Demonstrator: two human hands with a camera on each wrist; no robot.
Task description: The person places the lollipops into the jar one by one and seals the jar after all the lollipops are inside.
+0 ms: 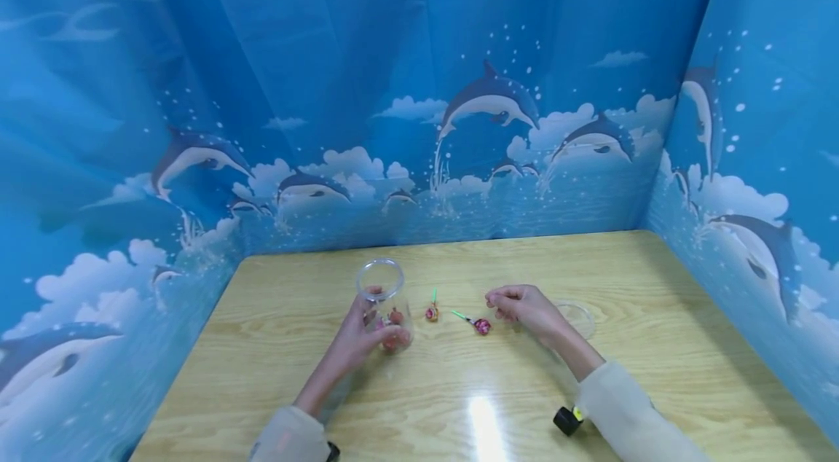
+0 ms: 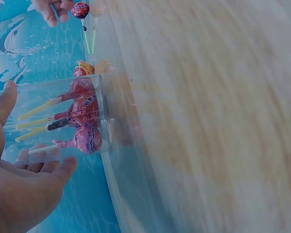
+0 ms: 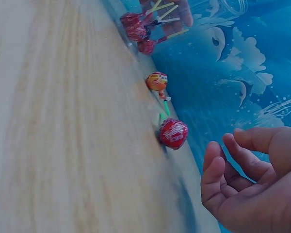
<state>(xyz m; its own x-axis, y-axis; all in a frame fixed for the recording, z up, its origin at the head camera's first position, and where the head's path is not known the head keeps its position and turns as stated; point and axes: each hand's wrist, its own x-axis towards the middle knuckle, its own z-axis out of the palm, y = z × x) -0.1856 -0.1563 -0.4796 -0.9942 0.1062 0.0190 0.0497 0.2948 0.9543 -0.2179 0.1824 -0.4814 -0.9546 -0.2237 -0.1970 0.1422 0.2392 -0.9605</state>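
Note:
A clear plastic jar (image 1: 382, 299), uncapped, stands tilted slightly on the table with my left hand (image 1: 360, 338) gripping its side, thumb in front. Inside lie several wrapped lollipops, red ones (image 2: 85, 111) and a pink one (image 2: 88, 140), heads down with yellow and white sticks pointing toward the mouth. My right hand (image 1: 524, 307) hovers over the table, fingers loosely bent, nothing between them. Just left of it lies a red-wrapped lollipop (image 1: 482, 326) with a green stick. An orange-yellow lollipop (image 1: 432, 313), also green-sticked, lies between that one and the jar.
A clear round lid (image 1: 592, 320) lies on the wood-grain table (image 1: 406, 411), partly behind the right wrist. Blue dolphin-print curtains (image 1: 367, 207) border the table at the back and sides. A small black object (image 1: 566, 420) shows by the right sleeve.

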